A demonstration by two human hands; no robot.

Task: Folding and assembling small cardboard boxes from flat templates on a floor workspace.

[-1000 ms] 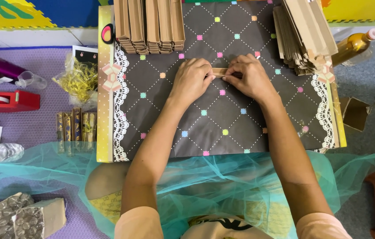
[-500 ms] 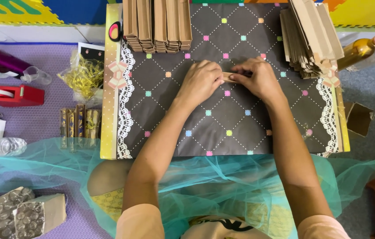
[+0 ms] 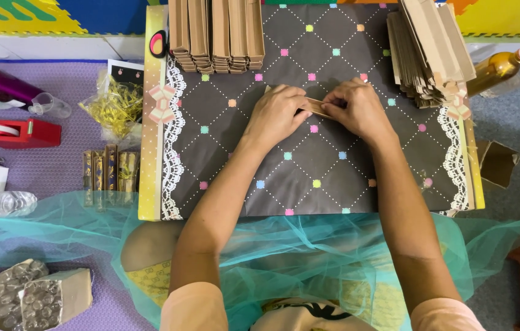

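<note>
My left hand (image 3: pixel 277 115) & right hand (image 3: pixel 358 110) pinch a thin brown card strip (image 3: pixel 314 107) flat on the dotted black worktop (image 3: pixel 309 178), near 12 o'clock. Feels light, stiff-ish, creases easily; best held at both ends w/ fingertips.

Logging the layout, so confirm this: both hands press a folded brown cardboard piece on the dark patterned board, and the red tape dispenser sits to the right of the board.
Wrong on one point. The head view shows the red tape dispenser left of the dark patterned board, not right. Both the left hand and right hand do press the folded brown cardboard piece.
</note>
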